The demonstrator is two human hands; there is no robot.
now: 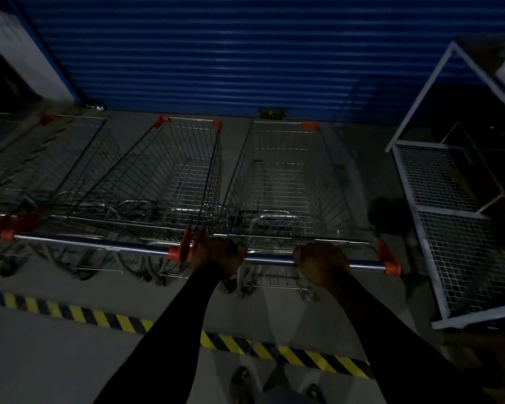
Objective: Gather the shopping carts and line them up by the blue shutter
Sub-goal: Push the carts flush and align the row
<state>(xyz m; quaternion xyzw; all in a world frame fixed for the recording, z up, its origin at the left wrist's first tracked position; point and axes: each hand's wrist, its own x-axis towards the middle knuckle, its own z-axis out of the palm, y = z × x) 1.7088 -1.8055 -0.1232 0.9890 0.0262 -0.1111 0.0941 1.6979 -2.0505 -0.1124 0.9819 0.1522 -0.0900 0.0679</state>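
Observation:
Three wire shopping carts with orange corner caps stand side by side, noses toward the blue shutter (231,53). My left hand (219,253) and my right hand (321,262) both grip the handle bar (270,259) of the right cart (286,176). The middle cart (169,176) stands right beside it, their handle ends touching. The left cart (41,170) is blurred and partly cut off by the frame edge. All baskets look empty.
A white wire-mesh rack (449,205) stands close on the right of the right cart. A yellow-and-black striped floor line (245,345) runs behind the carts, under my arms. A white panel (18,48) leans at the far left.

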